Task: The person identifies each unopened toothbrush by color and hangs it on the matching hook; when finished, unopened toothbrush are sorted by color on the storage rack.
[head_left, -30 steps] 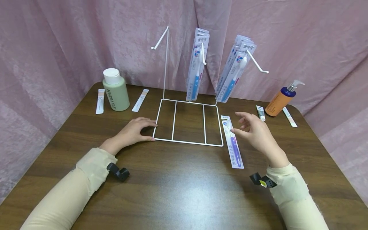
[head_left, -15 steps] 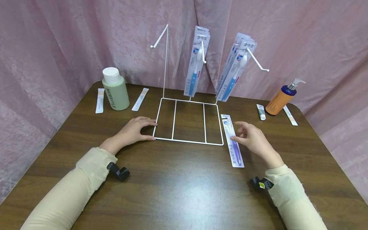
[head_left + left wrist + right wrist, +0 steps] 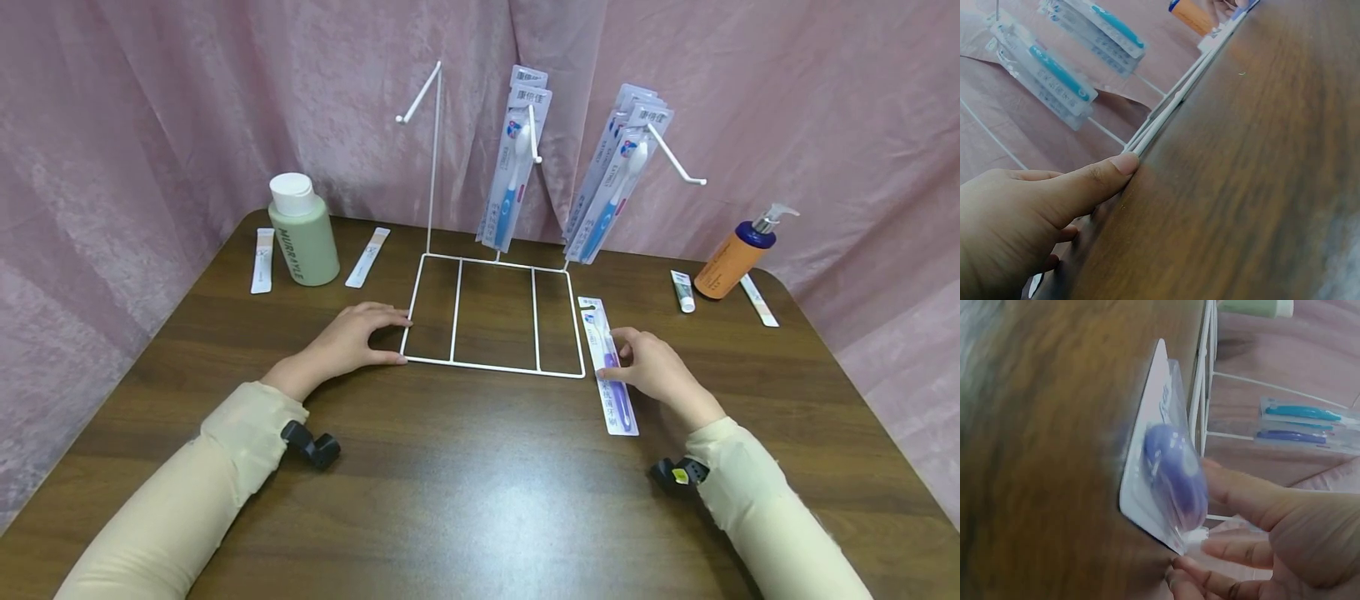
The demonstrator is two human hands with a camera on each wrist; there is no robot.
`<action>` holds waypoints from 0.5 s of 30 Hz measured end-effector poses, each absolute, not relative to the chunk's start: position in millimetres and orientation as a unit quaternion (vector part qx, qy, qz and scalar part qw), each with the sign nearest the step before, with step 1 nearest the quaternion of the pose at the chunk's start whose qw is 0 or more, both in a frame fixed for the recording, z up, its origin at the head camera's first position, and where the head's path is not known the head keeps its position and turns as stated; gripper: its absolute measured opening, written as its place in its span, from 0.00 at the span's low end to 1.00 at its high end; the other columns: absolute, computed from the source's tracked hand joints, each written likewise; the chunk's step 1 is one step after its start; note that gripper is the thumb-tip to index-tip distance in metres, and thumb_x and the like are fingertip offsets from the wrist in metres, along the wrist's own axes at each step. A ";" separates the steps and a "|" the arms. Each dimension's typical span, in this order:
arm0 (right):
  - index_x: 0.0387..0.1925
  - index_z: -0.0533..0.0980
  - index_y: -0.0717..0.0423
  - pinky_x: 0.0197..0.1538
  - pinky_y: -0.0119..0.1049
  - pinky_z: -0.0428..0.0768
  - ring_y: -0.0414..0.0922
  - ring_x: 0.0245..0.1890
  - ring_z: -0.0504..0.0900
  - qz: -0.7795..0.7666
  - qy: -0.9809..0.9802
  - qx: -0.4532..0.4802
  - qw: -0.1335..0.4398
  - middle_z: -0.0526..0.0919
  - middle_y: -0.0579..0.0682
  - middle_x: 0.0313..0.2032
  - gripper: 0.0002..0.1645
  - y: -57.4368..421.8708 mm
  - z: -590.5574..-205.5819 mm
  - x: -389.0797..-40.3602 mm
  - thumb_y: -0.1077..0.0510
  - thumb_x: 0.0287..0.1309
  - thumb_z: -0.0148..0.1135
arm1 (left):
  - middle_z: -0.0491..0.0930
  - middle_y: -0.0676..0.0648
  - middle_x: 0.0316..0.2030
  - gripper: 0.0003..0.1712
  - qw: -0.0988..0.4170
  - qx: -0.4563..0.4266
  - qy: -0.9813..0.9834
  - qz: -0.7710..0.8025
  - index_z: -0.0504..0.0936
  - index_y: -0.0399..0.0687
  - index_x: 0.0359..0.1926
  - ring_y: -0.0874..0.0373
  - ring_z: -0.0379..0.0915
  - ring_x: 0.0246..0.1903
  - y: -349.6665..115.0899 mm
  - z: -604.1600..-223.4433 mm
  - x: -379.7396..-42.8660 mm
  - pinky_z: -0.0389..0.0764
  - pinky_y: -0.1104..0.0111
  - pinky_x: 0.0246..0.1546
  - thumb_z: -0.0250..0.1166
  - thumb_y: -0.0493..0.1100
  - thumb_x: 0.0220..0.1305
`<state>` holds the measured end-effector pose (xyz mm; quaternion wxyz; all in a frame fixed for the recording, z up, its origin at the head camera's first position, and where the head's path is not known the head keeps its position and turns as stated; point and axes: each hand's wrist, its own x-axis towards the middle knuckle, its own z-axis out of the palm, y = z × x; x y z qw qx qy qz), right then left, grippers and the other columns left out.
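A white wire display rack (image 3: 495, 367) stands on the table, with two of its hooks carrying blue packaged toothbrushes (image 3: 513, 179). My left hand (image 3: 347, 340) rests at the rack's left side, thumb at the front corner and fingertips on the side bar; the left wrist view shows that thumb (image 3: 1094, 187) straight against the wire. Right of the rack lies a purple toothbrush in a blister pack (image 3: 617, 400). My right hand (image 3: 656, 367) pinches this pack across its width between thumb and fingers. In the right wrist view, the purple handle (image 3: 1175, 475) bulges under clear plastic.
The rack's left hook (image 3: 418, 93) carries nothing. At the back left stand a green bottle (image 3: 303, 237) and two flat sachets (image 3: 367, 257). An orange pump bottle (image 3: 731, 262), a small tube (image 3: 683, 292) and another sachet (image 3: 760, 300) are at the back right. Pink curtain hangs behind.
My right hand has come down and left onto the purple toothbrush pack, its thumb and fingers closing to the pack's edges. The left hand stays at the rack. The middle hook's packs swung slightly.
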<state>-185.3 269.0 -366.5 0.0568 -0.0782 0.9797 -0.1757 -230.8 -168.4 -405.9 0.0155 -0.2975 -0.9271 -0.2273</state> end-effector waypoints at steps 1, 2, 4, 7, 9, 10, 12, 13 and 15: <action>0.62 0.67 0.67 0.38 0.40 0.73 0.49 0.34 0.75 -0.171 0.981 -0.074 0.057 0.80 0.59 0.37 0.44 268.2 -366.7 -185.6 0.49 0.48 0.73 | 0.73 0.46 0.64 0.34 0.015 -0.297 -0.927 -0.227 0.78 0.48 0.58 0.43 0.63 0.66 -168.4 -405.7 -231.0 0.58 0.42 0.66 0.74 0.55 0.51; 0.62 0.67 0.67 0.39 0.42 0.74 0.50 0.35 0.76 -0.167 0.982 -0.070 0.058 0.79 0.60 0.37 0.44 267.4 -366.5 -185.7 0.49 0.48 0.73 | 0.73 0.47 0.64 0.34 0.015 -0.297 -0.927 -0.227 0.78 0.48 0.58 0.43 0.63 0.66 -168.3 -405.5 -231.1 0.58 0.42 0.66 0.74 0.55 0.51; 0.63 0.66 0.68 0.41 0.45 0.75 0.52 0.37 0.76 -0.161 0.983 -0.062 0.062 0.79 0.61 0.39 0.45 265.6 -366.3 -185.8 0.49 0.48 0.73 | 0.73 0.47 0.64 0.34 0.016 -0.298 -0.927 -0.225 0.78 0.49 0.58 0.43 0.63 0.66 -168.4 -405.5 -231.4 0.58 0.42 0.66 0.74 0.55 0.50; 0.63 0.65 0.69 0.45 0.49 0.76 0.54 0.40 0.77 -0.157 0.984 -0.051 0.073 0.81 0.63 0.40 0.46 263.0 -366.6 -186.3 0.49 0.49 0.73 | 0.73 0.47 0.64 0.34 0.019 -0.300 -0.927 -0.223 0.79 0.49 0.58 0.43 0.63 0.65 -168.8 -405.4 -231.8 0.59 0.42 0.66 0.73 0.55 0.50; 0.64 0.64 0.70 0.47 0.50 0.76 0.54 0.41 0.78 -0.158 0.983 -0.047 0.080 0.83 0.63 0.40 0.46 261.2 -366.7 -187.0 0.49 0.49 0.72 | 0.74 0.46 0.64 0.34 0.020 -0.301 -0.927 -0.223 0.79 0.49 0.58 0.43 0.64 0.65 -168.7 -405.2 -231.5 0.59 0.42 0.66 0.73 0.55 0.51; 0.64 0.64 0.71 0.47 0.50 0.76 0.54 0.40 0.78 -0.159 0.983 -0.045 0.083 0.83 0.63 0.40 0.47 260.6 -366.9 -187.5 0.50 0.50 0.72 | 0.74 0.46 0.64 0.34 0.020 -0.301 -0.927 -0.224 0.79 0.48 0.58 0.43 0.64 0.65 -168.7 -404.9 -231.4 0.59 0.42 0.66 0.73 0.55 0.51; 0.64 0.63 0.72 0.48 0.50 0.77 0.54 0.40 0.79 -0.160 0.982 -0.043 0.089 0.85 0.62 0.39 0.47 259.7 -366.9 -188.1 0.50 0.50 0.72 | 0.74 0.46 0.64 0.34 0.019 -0.301 -0.927 -0.224 0.79 0.48 0.58 0.43 0.64 0.65 -168.5 -404.9 -231.2 0.59 0.42 0.66 0.73 0.55 0.51; 0.64 0.63 0.72 0.48 0.51 0.76 0.54 0.40 0.79 -0.161 0.982 -0.042 0.091 0.84 0.62 0.39 0.47 259.6 -366.8 -188.4 0.51 0.50 0.72 | 0.74 0.46 0.63 0.34 0.019 -0.302 -0.927 -0.223 0.79 0.48 0.58 0.43 0.64 0.65 -168.2 -404.8 -230.9 0.59 0.42 0.66 0.73 0.55 0.51; 0.64 0.63 0.72 0.49 0.51 0.76 0.55 0.41 0.80 -0.162 0.981 -0.042 0.095 0.84 0.63 0.40 0.47 259.9 -366.3 -188.4 0.51 0.50 0.72 | 0.74 0.46 0.63 0.34 0.018 -0.302 -0.927 -0.223 0.79 0.48 0.58 0.43 0.64 0.65 -167.7 -405.3 -230.5 0.59 0.42 0.66 0.73 0.55 0.51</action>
